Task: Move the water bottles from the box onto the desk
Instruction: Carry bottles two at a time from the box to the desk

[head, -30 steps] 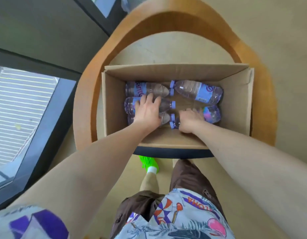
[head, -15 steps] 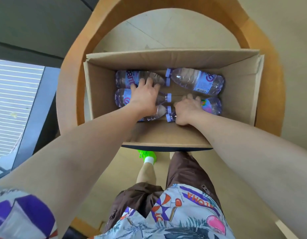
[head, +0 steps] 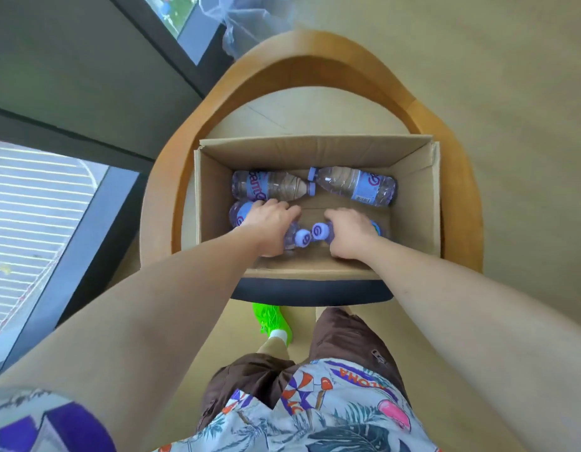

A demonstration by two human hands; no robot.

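Note:
An open cardboard box (head: 416, 203) sits on a wooden chair. Clear water bottles with purple caps and labels lie inside. My left hand (head: 269, 223) grips one bottle (head: 297, 238) near its neck, the cap tilted up towards me. My right hand (head: 349, 233) grips another bottle (head: 320, 231) the same way, and the two caps nearly touch. Two more bottles lie flat along the far wall, one at the left (head: 272, 185) and one at the right (head: 357, 185). Another bottle (head: 240, 212) shows partly under my left hand. No desk is in view.
The chair's curved wooden back (head: 315, 60) arches round the box and its dark seat edge (head: 312, 291) faces me. A dark window frame (head: 87, 223) runs along the left. A clear plastic bag (head: 250, 24) lies beyond the chair. My legs stand just below the seat.
Both hands have closed round the near bottles and tipped their capped ends upward. The camera has pulled back, so the box looks smaller and lower in the view.

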